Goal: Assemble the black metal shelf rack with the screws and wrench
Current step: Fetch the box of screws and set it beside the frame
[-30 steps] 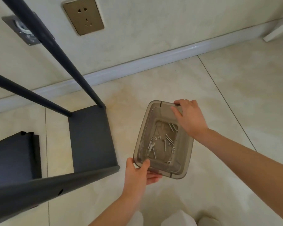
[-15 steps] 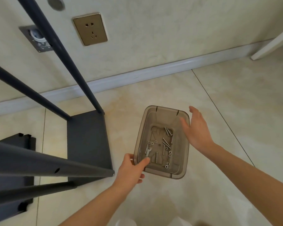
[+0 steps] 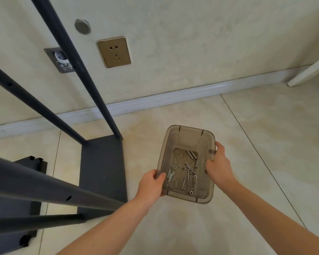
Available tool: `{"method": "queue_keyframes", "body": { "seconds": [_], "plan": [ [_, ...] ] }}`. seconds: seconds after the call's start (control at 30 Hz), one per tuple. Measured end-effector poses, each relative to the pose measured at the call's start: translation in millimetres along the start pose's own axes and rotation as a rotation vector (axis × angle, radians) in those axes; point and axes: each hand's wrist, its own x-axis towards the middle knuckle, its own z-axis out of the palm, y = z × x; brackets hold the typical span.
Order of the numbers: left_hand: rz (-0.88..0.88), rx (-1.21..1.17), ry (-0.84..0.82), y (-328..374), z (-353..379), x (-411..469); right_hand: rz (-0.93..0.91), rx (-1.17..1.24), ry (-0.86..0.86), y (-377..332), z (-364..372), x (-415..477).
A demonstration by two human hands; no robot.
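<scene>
Pale floor tiles (image 3: 256, 135) carry the half-built black rack (image 3: 103, 172) at frame left. Lower centre, the left hand (image 3: 151, 186) pinches the left rim of a clear box (image 3: 190, 128) holding the wrench (image 3: 170, 176) and screws (image 3: 189, 167). The right hand (image 3: 219, 166) curls over its right wall, probably to keep it level.

The right hand (image 3: 218, 166), clear of the box (image 3: 184, 137) half a second ago, now grips its right wall, fingers curled over the rim. The left hand (image 3: 151, 184) has shifted from the near corner onto the left rim.
</scene>
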Motion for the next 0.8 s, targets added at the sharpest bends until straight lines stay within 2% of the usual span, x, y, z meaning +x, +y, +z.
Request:
{"method": "queue_keyframes", "body": {
  "seconds": [0.2, 0.43, 0.63, 0.8],
  "plan": [
    [-0.016, -0.032, 0.007, 12.6, 8.7, 10.4, -0.006, -0.03, 0.008, -7.3, -1.1, 29.0],
    [-0.032, 0.059, -0.059, 15.4, -0.3, -5.8, -0.011, -0.126, 0.02, -10.1, -9.9, 26.0],
    [0.038, 0.207, -0.031, 24.1, -32.9, -44.4, -0.127, -0.268, 0.044, -30.3, -26.7, -14.5],
    [0.067, 0.405, -0.089, 26.5, -70.4, -98.7, -0.291, -0.341, -0.054, -69.6, -28.9, -60.4]
  ]
}}
